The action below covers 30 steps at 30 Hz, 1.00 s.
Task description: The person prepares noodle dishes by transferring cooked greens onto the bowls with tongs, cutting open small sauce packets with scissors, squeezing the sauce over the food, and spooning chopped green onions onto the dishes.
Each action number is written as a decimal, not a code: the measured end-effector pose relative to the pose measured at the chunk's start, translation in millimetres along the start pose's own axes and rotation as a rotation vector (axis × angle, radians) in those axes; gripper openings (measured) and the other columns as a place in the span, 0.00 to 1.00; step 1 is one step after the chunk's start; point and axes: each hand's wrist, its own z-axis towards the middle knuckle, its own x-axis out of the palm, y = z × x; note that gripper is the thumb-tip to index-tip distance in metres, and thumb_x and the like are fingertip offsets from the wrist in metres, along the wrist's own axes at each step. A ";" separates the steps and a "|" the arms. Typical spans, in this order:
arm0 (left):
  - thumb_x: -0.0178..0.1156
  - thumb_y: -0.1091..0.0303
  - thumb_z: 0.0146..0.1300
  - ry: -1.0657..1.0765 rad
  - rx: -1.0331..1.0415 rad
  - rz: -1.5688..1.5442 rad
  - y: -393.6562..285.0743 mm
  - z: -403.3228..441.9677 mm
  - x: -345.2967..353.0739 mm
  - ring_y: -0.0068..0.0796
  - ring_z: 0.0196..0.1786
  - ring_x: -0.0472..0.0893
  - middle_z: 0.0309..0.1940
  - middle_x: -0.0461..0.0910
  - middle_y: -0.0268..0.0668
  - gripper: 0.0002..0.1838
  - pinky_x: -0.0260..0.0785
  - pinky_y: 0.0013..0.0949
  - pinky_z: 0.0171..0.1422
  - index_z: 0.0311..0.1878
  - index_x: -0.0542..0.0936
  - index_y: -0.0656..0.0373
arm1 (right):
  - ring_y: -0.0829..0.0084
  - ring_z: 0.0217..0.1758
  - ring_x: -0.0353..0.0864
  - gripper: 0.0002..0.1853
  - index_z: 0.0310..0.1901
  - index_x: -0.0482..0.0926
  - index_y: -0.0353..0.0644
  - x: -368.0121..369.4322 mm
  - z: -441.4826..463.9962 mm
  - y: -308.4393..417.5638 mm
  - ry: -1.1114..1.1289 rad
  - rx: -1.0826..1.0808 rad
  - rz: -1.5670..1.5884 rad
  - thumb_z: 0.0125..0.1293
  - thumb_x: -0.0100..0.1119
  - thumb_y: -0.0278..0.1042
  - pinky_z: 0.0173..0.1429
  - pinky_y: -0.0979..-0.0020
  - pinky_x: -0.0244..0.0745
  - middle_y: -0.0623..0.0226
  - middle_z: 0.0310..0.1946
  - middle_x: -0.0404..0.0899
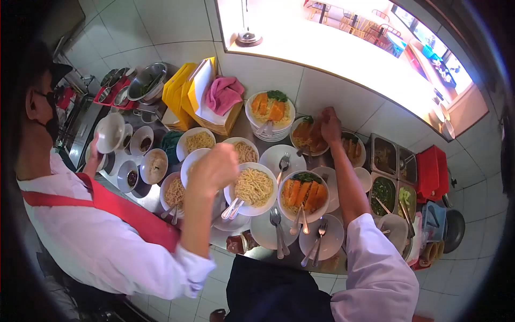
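A tiled wall (166, 21) is running behind a crowded worktop (292, 260). Nearest, two flat plates (333, 244) are lying in front of the orange-slice bowl (304, 196), each carrying a fork and a spoon. The orange-slice bowl is holding sliced topping and dark greens, with cutlery resting at its front rim, so it is looking finished. Just left of it, a plain noodle bowl (251, 188) is showing noodles and cutlery but no slices; farther left, other noodle bowls (198, 140) are looking equally bare, so their topping is probably outstanding. Also on that side, a co-worker's near hand (214, 167) is hovering over noodle bowls, while the co-worker's other hand (95, 155) is holding a white bowl (110, 132). To its right, steel containers (383, 189) are holding chopped greens. Beyond the orange-slice bowl, the person's right hand (331, 126) is reaching to the right rim of a brown-topped bowl (308, 138), which is already carrying slices and some greens. The fingers are looking curled, but whether they are grasping anything, I cannot tell. The left hand is not showing. Farther beyond, a topped bowl (271, 110) is sitting on stacked dishes, seemingly complete. Farthest behind, a serving hatch (289, 37) is opening onto seating.
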 end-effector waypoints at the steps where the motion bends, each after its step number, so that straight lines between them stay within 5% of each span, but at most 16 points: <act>1: 0.56 0.64 0.69 0.026 -0.004 0.027 4.8 1.7 2.0 0.36 0.50 0.79 0.49 0.79 0.43 0.19 0.73 0.37 0.54 0.56 0.75 0.67 | 0.47 0.47 0.81 0.09 0.48 0.71 0.42 3.8 6.0 8.8 -0.004 0.015 -0.009 0.68 0.53 0.30 0.47 0.56 0.74 0.52 0.41 0.82; 6: 0.57 0.59 0.68 0.152 0.060 0.151 26.6 5.3 2.6 0.38 0.54 0.76 0.54 0.77 0.44 0.23 0.70 0.40 0.58 0.58 0.74 0.66 | 0.42 0.48 0.79 0.10 0.49 0.69 0.43 11.3 20.7 28.1 0.010 0.006 0.081 0.67 0.53 0.28 0.47 0.53 0.73 0.50 0.41 0.81; 9: 0.57 0.56 0.67 0.217 0.134 0.207 34.6 10.5 -6.7 0.39 0.57 0.75 0.56 0.76 0.44 0.25 0.69 0.42 0.60 0.59 0.73 0.66 | 0.52 0.45 0.83 0.12 0.48 0.70 0.41 9.0 20.2 28.4 0.081 -0.001 0.031 0.62 0.54 0.22 0.48 0.58 0.76 0.54 0.37 0.82; 15: 0.58 0.50 0.66 0.339 0.272 0.204 42.2 28.9 -31.1 0.41 0.63 0.72 0.61 0.73 0.45 0.30 0.67 0.46 0.65 0.62 0.72 0.65 | 0.44 0.47 0.79 0.11 0.46 0.67 0.41 -29.5 9.2 58.4 0.278 -0.065 -0.393 0.67 0.54 0.34 0.47 0.52 0.74 0.49 0.36 0.81; 18: 0.58 0.63 0.67 0.048 -0.083 -0.047 25.3 42.6 -18.2 0.37 0.41 0.84 0.40 0.83 0.44 0.18 0.78 0.38 0.43 0.57 0.75 0.60 | 0.43 0.43 0.80 0.15 0.45 0.67 0.40 -23.5 9.6 46.8 0.340 -0.219 -0.313 0.68 0.52 0.43 0.45 0.52 0.74 0.48 0.33 0.81; 19: 0.58 0.63 0.67 0.046 -0.082 -0.048 26.1 41.0 -19.0 0.37 0.41 0.84 0.40 0.83 0.44 0.18 0.78 0.38 0.43 0.57 0.75 0.60 | 0.43 0.39 0.79 0.15 0.43 0.67 0.40 -20.5 11.3 47.9 0.322 -0.361 -0.235 0.68 0.53 0.44 0.43 0.52 0.74 0.47 0.32 0.81; 21: 0.57 0.60 0.67 0.132 -0.040 -0.081 27.0 34.5 -25.7 0.42 0.57 0.76 0.54 0.79 0.46 0.22 0.69 0.45 0.61 0.59 0.75 0.64 | 0.42 0.36 0.79 0.16 0.41 0.67 0.39 -15.5 16.2 49.5 0.299 -0.498 -0.155 0.68 0.54 0.44 0.41 0.52 0.74 0.47 0.30 0.80; 22: 0.57 0.60 0.67 0.131 -0.040 -0.077 27.7 24.6 -27.3 0.42 0.57 0.76 0.54 0.79 0.46 0.22 0.69 0.45 0.61 0.59 0.75 0.64 | 0.46 0.34 0.79 0.17 0.40 0.68 0.38 -13.7 19.2 57.3 0.421 -0.150 0.039 0.68 0.54 0.47 0.40 0.54 0.74 0.48 0.29 0.80; 23: 0.58 0.62 0.65 0.113 0.242 0.181 20.6 4.2 -22.5 0.44 0.54 0.78 0.52 0.80 0.45 0.20 0.70 0.45 0.60 0.57 0.76 0.63 | 0.50 0.31 0.80 0.19 0.39 0.70 0.37 -13.6 19.9 63.8 0.530 0.203 0.232 0.68 0.53 0.49 0.39 0.55 0.74 0.49 0.29 0.80; 24: 0.58 0.65 0.64 0.094 0.523 0.439 15.1 -6.6 -20.0 0.46 0.50 0.79 0.49 0.81 0.45 0.19 0.71 0.46 0.59 0.56 0.76 0.62 | 0.50 0.31 0.80 0.19 0.39 0.70 0.37 -16.1 16.7 68.9 0.528 0.206 0.233 0.68 0.53 0.49 0.39 0.55 0.74 0.49 0.29 0.80; 27: 0.60 0.68 0.60 0.167 0.467 0.538 81.4 44.4 -47.4 0.48 0.53 0.77 0.52 0.79 0.46 0.18 0.71 0.46 0.59 0.53 0.77 0.61 | 0.63 0.31 0.81 0.22 0.39 0.74 0.36 -19.5 14.9 73.1 0.543 0.302 0.428 0.68 0.51 0.52 0.41 0.59 0.74 0.54 0.29 0.81; 29: 0.60 0.70 0.58 0.237 0.279 0.355 65.6 43.5 -46.1 0.46 0.57 0.75 0.54 0.77 0.44 0.19 0.69 0.46 0.60 0.54 0.77 0.59 | 0.70 0.32 0.80 0.23 0.44 0.76 0.35 -10.2 18.1 48.9 0.274 -0.351 -0.274 0.67 0.51 0.52 0.41 0.61 0.74 0.60 0.30 0.82; 30: 0.59 0.66 0.61 0.182 0.325 0.434 47.5 29.0 -35.4 0.44 0.58 0.75 0.55 0.77 0.43 0.18 0.69 0.46 0.60 0.55 0.76 0.58 | 0.70 0.32 0.80 0.23 0.44 0.76 0.35 -8.9 19.5 46.1 0.275 -0.354 -0.276 0.67 0.51 0.52 0.41 0.61 0.74 0.60 0.30 0.82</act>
